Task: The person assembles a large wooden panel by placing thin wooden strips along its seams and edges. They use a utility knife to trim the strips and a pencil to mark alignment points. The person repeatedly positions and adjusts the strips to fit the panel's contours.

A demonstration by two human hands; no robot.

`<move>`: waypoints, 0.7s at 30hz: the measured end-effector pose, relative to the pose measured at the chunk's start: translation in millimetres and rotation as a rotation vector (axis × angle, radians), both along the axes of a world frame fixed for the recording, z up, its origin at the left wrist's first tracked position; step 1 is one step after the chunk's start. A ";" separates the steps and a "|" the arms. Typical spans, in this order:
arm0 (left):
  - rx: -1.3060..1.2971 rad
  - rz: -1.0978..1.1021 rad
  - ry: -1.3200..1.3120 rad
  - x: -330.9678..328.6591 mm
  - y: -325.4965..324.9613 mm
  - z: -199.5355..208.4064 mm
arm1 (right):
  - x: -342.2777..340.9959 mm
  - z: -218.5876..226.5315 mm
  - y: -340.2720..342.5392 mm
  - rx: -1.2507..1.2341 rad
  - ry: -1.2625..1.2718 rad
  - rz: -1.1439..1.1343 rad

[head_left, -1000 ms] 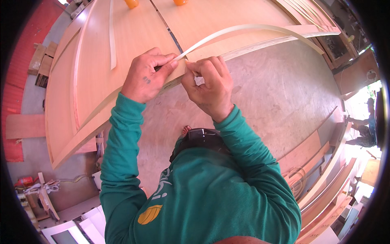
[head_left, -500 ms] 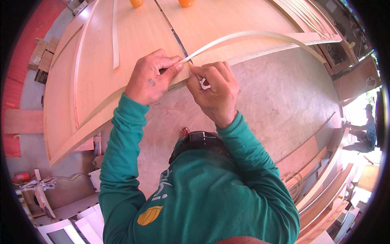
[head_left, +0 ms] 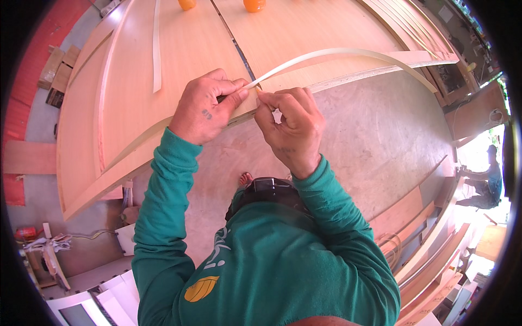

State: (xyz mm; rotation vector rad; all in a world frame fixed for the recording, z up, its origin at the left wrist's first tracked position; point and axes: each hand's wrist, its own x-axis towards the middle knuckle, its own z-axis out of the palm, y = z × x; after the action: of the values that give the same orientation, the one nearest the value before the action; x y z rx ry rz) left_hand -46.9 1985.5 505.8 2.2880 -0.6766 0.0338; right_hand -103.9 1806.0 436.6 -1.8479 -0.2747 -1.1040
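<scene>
A long, thin, pale edging strip (head_left: 337, 51) arcs up from my left hand and comes down past the panel's edge at the right. My left hand (head_left: 204, 106) is closed, thumb and forefinger pinching the strip over the near edge of a light wood-grain panel (head_left: 185, 49). Just to its right, my right hand (head_left: 291, 122) is closed in a pinch by the panel edge. Between its fingertips there may be something small; I cannot make out what. The fingers hide the strip's end.
Another pale strip (head_left: 157, 49) lies on the panel, with two orange containers (head_left: 254, 4) (head_left: 187, 4) toward the far side. A dark gap (head_left: 237, 46) runs across the work surface. Boards (head_left: 429, 261) are stacked at lower right. A person (head_left: 484, 182) is at far right.
My right hand has shifted slightly right and down, a little away from the left hand. The left hand keeps its pinch on the strip. The view has shifted slightly.
</scene>
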 end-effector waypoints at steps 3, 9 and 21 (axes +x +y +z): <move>0.001 -0.007 -0.006 0.9 1.0 -1.1 | 0.1 2.3 -0.9 -0.011 0.001 -0.010; -0.003 -0.006 0.008 0.5 1.6 -1.7 | 2.8 4.4 -1.5 -0.020 0.016 -0.008; -0.006 -0.003 0.015 -0.4 0.2 0.2 | -1.6 2.5 -4.6 0.018 -0.012 -0.024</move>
State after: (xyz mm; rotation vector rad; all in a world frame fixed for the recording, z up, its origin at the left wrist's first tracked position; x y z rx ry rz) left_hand -47.3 1985.8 506.0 2.2797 -0.6710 0.0174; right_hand -105.5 1801.4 439.1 -1.8332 -0.2492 -1.1302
